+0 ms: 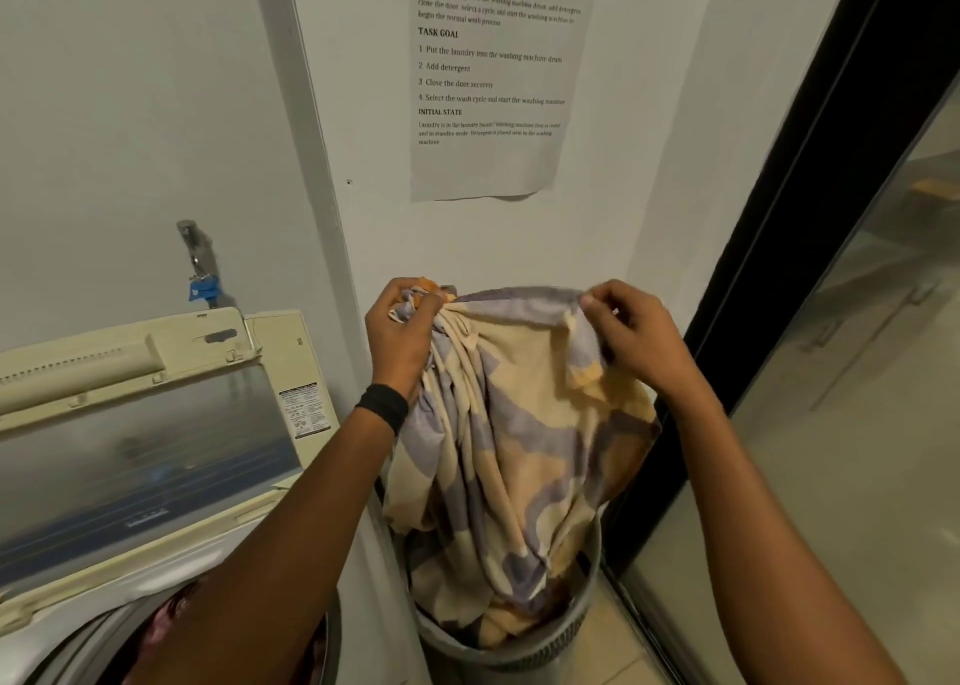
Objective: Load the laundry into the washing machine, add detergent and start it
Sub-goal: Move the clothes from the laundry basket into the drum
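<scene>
A large cloth patterned in cream, orange and purple hangs above a grey laundry basket, its lower end still down inside the basket. My left hand grips a bunched top corner of the cloth. My right hand pinches the top edge further right. The top-loading washing machine stands at the lower left with its lid raised. Some reddish clothing shows in the drum, partly hidden behind my left forearm.
A tap with a blue fitting sticks out of the wall above the machine. A printed instruction sheet is stuck on the wall ahead. A dark-framed glass door runs along the right side, close to the basket.
</scene>
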Action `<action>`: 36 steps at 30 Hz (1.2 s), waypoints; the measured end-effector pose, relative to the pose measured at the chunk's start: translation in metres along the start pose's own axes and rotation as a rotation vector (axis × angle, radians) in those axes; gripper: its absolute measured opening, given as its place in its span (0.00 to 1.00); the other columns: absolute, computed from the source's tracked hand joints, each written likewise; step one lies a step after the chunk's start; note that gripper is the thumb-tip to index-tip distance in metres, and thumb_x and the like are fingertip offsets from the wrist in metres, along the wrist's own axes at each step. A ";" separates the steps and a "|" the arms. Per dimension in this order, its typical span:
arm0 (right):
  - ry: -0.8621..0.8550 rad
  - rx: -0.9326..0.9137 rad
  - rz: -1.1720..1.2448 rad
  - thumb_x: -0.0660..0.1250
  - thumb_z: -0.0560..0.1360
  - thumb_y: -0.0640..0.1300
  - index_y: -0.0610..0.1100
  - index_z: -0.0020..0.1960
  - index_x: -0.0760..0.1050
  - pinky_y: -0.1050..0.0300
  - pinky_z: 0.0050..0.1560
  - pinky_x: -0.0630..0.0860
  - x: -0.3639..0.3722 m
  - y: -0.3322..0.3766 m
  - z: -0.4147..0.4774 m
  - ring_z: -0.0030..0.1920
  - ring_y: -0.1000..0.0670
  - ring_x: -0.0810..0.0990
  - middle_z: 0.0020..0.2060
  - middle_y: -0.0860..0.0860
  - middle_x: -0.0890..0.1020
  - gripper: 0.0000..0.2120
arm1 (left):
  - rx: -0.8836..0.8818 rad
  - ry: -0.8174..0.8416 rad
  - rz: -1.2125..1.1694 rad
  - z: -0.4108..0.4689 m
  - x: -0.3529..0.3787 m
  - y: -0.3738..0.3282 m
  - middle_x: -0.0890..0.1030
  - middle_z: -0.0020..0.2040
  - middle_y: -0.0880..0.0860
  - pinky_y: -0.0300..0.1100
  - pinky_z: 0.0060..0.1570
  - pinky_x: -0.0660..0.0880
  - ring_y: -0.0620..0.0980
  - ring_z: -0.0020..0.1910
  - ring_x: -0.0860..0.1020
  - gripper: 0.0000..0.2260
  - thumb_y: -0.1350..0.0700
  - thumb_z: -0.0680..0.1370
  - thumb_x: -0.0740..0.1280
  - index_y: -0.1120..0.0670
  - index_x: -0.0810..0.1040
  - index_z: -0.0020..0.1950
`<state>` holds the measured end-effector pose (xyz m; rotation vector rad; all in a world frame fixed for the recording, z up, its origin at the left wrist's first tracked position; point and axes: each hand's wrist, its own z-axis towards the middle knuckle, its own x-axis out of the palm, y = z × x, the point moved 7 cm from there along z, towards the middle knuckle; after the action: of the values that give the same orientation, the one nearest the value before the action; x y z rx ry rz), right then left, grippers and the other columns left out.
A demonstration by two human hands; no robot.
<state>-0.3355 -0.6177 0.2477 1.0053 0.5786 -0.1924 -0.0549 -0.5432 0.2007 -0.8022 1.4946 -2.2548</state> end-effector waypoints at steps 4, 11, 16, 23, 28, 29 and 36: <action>-0.127 0.044 0.256 0.71 0.81 0.43 0.40 0.51 0.83 0.59 0.41 0.74 0.024 0.021 0.018 0.39 0.55 0.79 0.40 0.51 0.83 0.06 | 0.035 0.090 0.038 -0.010 0.024 -0.004 0.87 0.54 0.54 0.47 0.59 0.79 0.53 0.57 0.84 0.08 0.62 0.77 0.72 0.60 0.82 0.56; -0.155 0.206 0.458 0.75 0.75 0.36 0.37 0.46 0.80 0.59 0.43 0.79 0.080 0.017 0.014 0.38 0.58 0.82 0.40 0.46 0.85 0.04 | 0.033 0.436 0.230 -0.029 0.064 -0.005 0.82 0.66 0.49 0.44 0.67 0.76 0.47 0.67 0.79 0.28 0.51 0.74 0.80 0.49 0.75 0.72; -0.136 0.212 0.517 0.67 0.82 0.54 0.44 0.47 0.85 0.44 0.52 0.82 0.085 0.018 0.009 0.45 0.50 0.85 0.42 0.46 0.87 0.16 | 0.008 0.249 0.159 -0.026 0.059 -0.007 0.87 0.53 0.49 0.43 0.59 0.79 0.46 0.56 0.84 0.16 0.54 0.74 0.79 0.55 0.83 0.60; 0.052 0.272 0.490 0.77 0.66 0.68 0.57 0.78 0.61 0.61 0.67 0.74 0.144 -0.015 -0.045 0.67 0.61 0.77 0.71 0.53 0.75 0.46 | -0.054 0.080 -0.126 -0.008 0.078 -0.039 0.85 0.50 0.57 0.56 0.60 0.81 0.63 0.57 0.84 0.08 0.59 0.77 0.76 0.59 0.82 0.53; 0.698 0.226 0.514 0.72 0.79 0.54 0.36 0.74 0.68 0.69 0.71 0.68 0.224 -0.021 -0.075 0.72 0.41 0.74 0.70 0.39 0.76 0.32 | -0.107 0.002 -0.325 -0.001 0.097 -0.072 0.84 0.47 0.57 0.56 0.58 0.80 0.56 0.48 0.83 0.06 0.61 0.76 0.76 0.56 0.81 0.49; 0.716 0.250 0.464 0.79 0.74 0.46 0.40 0.73 0.71 0.62 0.68 0.74 0.229 -0.032 -0.071 0.69 0.45 0.77 0.67 0.44 0.80 0.32 | -0.098 -0.030 -0.357 0.005 0.095 -0.080 0.84 0.47 0.57 0.57 0.60 0.80 0.56 0.49 0.83 0.06 0.62 0.75 0.76 0.55 0.82 0.48; 0.224 0.306 0.396 0.79 0.70 0.47 0.50 0.63 0.78 0.66 0.52 0.76 0.174 -0.073 -0.084 0.52 0.65 0.82 0.53 0.63 0.83 0.23 | 0.432 -0.119 0.095 0.033 0.054 -0.123 0.79 0.43 0.51 0.43 0.45 0.77 0.47 0.42 0.77 0.08 0.63 0.75 0.73 0.59 0.76 0.51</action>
<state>-0.2514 -0.5672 0.0659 1.4289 0.5498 0.1919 -0.0722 -0.5469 0.3382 -0.6996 0.9215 -2.2921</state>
